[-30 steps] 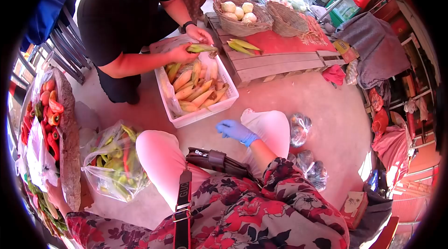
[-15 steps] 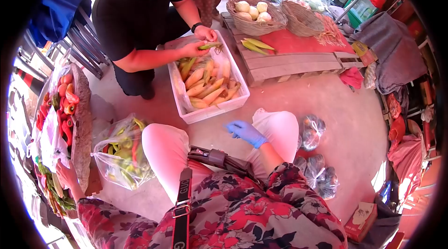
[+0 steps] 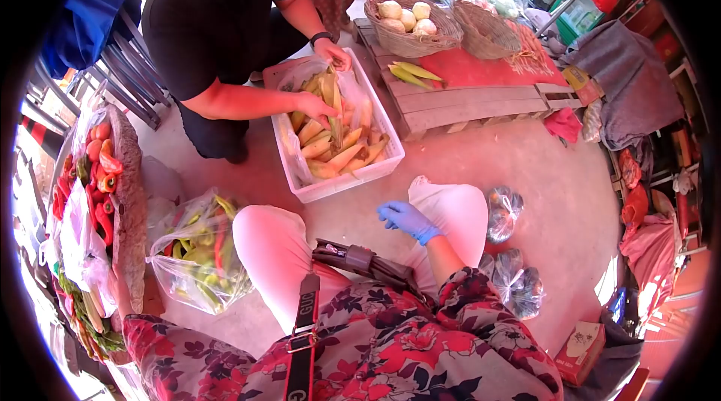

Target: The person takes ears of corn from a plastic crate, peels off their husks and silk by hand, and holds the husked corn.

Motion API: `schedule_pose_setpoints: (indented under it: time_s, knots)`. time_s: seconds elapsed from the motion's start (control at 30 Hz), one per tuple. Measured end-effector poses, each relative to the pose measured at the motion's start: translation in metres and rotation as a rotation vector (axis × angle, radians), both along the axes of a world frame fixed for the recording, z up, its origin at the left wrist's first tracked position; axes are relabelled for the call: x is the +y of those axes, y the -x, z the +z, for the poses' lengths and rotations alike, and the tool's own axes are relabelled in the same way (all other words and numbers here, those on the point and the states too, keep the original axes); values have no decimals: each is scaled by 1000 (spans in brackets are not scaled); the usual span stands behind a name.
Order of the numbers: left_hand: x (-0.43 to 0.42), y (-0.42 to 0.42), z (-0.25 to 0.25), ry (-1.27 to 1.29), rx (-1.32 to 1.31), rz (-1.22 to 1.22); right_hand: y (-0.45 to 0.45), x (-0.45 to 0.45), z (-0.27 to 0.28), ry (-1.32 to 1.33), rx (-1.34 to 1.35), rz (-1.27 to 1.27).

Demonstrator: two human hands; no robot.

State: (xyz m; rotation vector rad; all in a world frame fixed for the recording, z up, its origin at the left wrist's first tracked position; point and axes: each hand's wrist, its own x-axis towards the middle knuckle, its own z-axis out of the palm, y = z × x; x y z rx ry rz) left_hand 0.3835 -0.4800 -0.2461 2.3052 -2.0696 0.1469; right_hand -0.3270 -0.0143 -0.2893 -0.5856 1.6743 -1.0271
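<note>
1. Right hand point(image 3: 409, 221): grip half-curled, empty, pointing left, beside the right leg point(image 3: 461, 213).
2. Left hand point(image 3: 120, 292), at left by the white bag point(image 3: 84, 245): grip obscured, cannot tell.
3. The white bag's long axis runs near-far.

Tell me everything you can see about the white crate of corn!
The white crate is rectangular, open-topped and looks like plastic. It sits upright on the floor, slantwise beyond the camera wearer's knees. Ears of corn, mostly yellowish-orange with husks, are piled inside, along with clear plastic film. The other person's hands are there: one at the corn, one by the far rim. I can't tell whether it touches the wooden pallet.
</note>
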Motion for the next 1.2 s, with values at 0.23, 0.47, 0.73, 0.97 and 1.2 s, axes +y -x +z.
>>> schedule_pose_setpoints:
  time_s: [0.23,0.47,0.73,0.97,1.2]
  knots:
    - [-22,-13,-9,-125,73,36,-7,-19,3,-114,53,50]
    - [-44,-23,-5,-195,109,30,-6,-28,-5,-116,36,24]
    - [18,51,61,41,-217,-172,-1,-25,-10,-83,43,45]
    - [63,199,118,381,49,-696,0,-22,-20,-2,10,78]
    - [154,444,121,158,491,-941,4,-10,-24,16,61,82]
